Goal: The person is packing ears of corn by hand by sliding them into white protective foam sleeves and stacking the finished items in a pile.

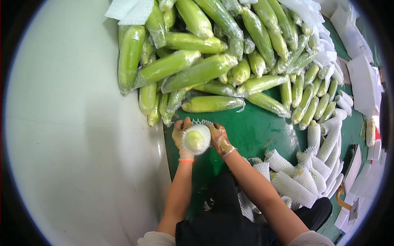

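Observation:
Both my hands wear work gloves and hold one ear of corn upright, its pale end pointing up at me. Around that ear sits a white foam net sleeve. My left hand grips the sleeve's left side, and my right hand grips its right side near the far rim. The lower part of the ear is hidden beneath the sleeve. Just beyond my hands, a green ear of corn in clear plastic film lies on the green surface.
A large heap of film-wrapped corn fills the far side. Foam-sleeved ears are piled at my right. White foam sleeves lie at the far right, near white foam boxes. A pale wall rises on the left. A tape dispenser is at the right.

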